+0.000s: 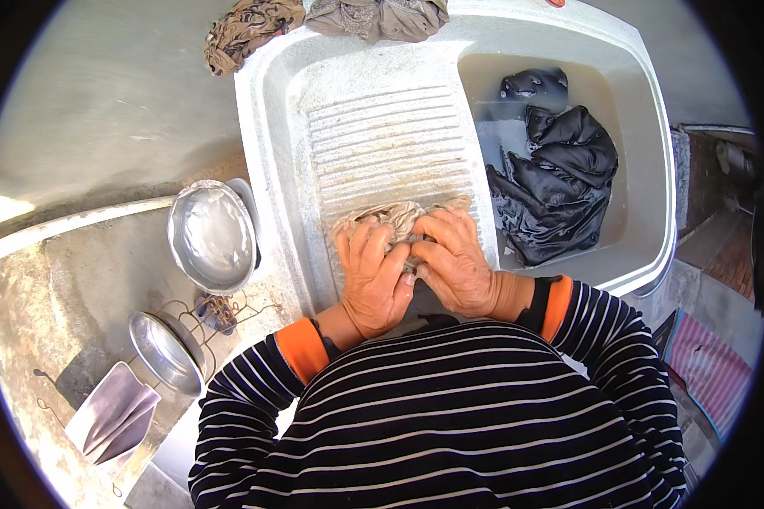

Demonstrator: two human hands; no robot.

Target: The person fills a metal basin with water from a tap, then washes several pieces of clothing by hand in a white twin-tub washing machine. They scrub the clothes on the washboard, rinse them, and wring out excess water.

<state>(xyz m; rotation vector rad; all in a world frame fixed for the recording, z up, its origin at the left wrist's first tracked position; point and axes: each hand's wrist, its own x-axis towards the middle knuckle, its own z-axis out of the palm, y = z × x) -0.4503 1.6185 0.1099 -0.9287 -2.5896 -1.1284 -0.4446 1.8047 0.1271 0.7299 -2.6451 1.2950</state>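
My left hand [374,280] grips one side of a wet beige cloth [395,219]. On the other side of it, my right hand [459,267] has its fingers curled into the fabric. Both hands are close together at the near end of the ribbed washboard [388,140] of a pale laundry sink [274,191]. Parts of the cloth under my palms are hidden. To the right, black fabric [566,165] lies partly sunk in cloudy water [617,95] in the sink's basin.
Two bunched cloths, one patterned brown [254,28] and one grey [379,18], rest on the sink's far rim. Left of the sink are a metal basin [213,235], a wire rack [229,312] and a second metal bowl [165,353]. A pink striped cloth [707,369] is at right.
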